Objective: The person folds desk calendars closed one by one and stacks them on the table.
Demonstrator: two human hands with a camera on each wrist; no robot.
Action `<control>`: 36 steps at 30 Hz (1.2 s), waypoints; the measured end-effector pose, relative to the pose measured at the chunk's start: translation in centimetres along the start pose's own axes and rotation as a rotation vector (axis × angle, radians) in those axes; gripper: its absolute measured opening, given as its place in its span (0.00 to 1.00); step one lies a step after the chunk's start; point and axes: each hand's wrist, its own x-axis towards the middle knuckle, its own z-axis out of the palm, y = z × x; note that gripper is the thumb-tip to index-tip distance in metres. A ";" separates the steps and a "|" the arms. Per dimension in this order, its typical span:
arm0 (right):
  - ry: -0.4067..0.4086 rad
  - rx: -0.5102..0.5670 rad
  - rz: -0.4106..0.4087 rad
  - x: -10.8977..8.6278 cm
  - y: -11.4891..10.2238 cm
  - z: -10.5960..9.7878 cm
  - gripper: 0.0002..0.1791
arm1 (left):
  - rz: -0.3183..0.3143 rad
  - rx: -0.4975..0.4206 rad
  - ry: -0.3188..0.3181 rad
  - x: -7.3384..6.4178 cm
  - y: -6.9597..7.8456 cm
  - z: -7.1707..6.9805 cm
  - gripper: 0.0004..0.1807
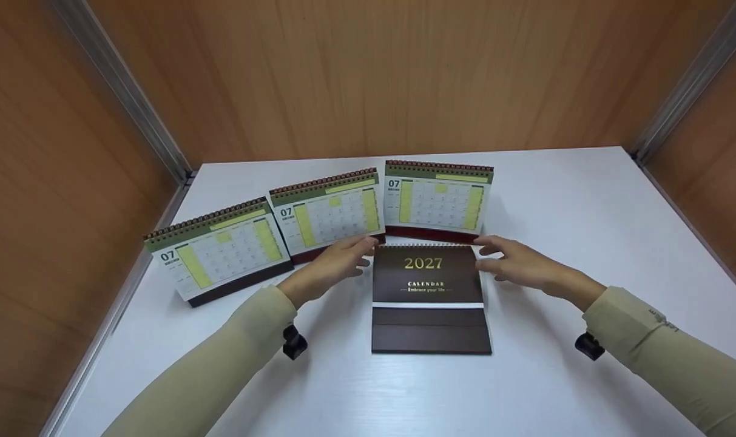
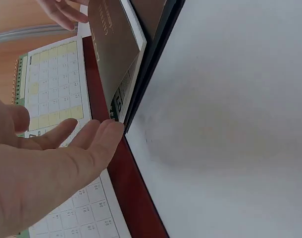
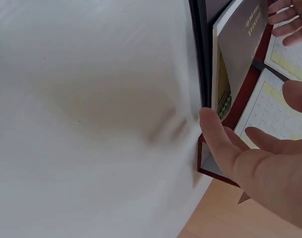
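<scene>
A dark brown desk calendar (image 1: 427,273) lies folded flat on the white table, its cover marked "2027 CALENDAR" in gold. At its upper left corner is my left hand (image 1: 337,267), and the fingertips (image 2: 111,130) meet the calendar's edge in the left wrist view. My right hand (image 1: 519,264) is at the upper right corner, with a fingertip (image 3: 206,116) right at the edge in the right wrist view. Both hands have loosely bent, spread fingers and grip nothing. The cover stands slightly lifted from the pages beneath it.
Three calendars open to 07 stand in a row behind: a left one (image 1: 222,252), a middle one (image 1: 328,212) and a right one (image 1: 437,200). The white table (image 1: 586,230) meets a wooden back panel (image 1: 404,79) and side panels with metal corner posts.
</scene>
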 end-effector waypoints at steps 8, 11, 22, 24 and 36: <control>-0.088 0.244 0.057 -0.3 1.4 -0.3 0.43 | -0.077 -0.139 -0.025 -0.1 -1.0 0.2 0.31; -0.093 0.312 0.102 -0.4 1.6 -0.3 0.44 | -0.098 -0.183 -0.025 -0.3 -1.2 0.2 0.31; -0.126 0.542 0.180 -0.3 1.9 -0.2 0.40 | -0.142 -0.251 -0.041 -0.2 -1.9 0.5 0.31; -0.135 0.573 0.183 -0.2 1.9 -0.1 0.39 | -0.144 -0.248 -0.049 -0.1 -2.0 0.5 0.31; -0.153 0.800 0.256 0.3 1.6 0.5 0.23 | -0.188 -0.248 -0.044 0.4 -1.8 1.1 0.29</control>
